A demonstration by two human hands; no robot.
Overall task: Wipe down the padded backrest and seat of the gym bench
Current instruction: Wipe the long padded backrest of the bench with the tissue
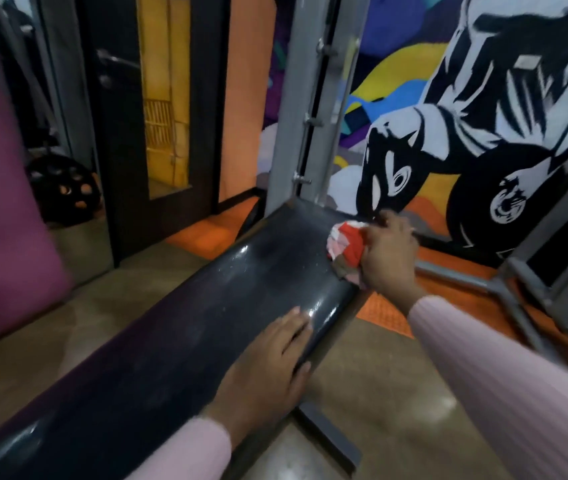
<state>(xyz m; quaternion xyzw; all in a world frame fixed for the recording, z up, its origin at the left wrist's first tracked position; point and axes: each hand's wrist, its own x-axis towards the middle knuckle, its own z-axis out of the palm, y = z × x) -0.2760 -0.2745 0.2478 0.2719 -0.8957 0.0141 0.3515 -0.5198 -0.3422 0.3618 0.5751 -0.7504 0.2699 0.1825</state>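
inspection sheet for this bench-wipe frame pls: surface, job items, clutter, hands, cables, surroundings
Surface: black padded bench, glossy, speckled near its far end.
Job's things: red and pink cloth, bunched, on the pad's far right edge.
Clutter: nothing seen on the pad.
Hands: right hand has the cloth in its grip; left hand rests flat on the pad.
Cables: nothing seen.
Surroundings: grey metal upright, painted mural, dark door, weight plate.

1. The only view sits on my head, looking forward and down along the bench pad [241,289], which runs from 7 o'clock toward 1 o'clock.
2. It is close: my sleeves enter at the bottom edge.
3. Far end faces a painted wall [448,98] at 1 o'clock; a door [157,98] stands at 11 o'clock.
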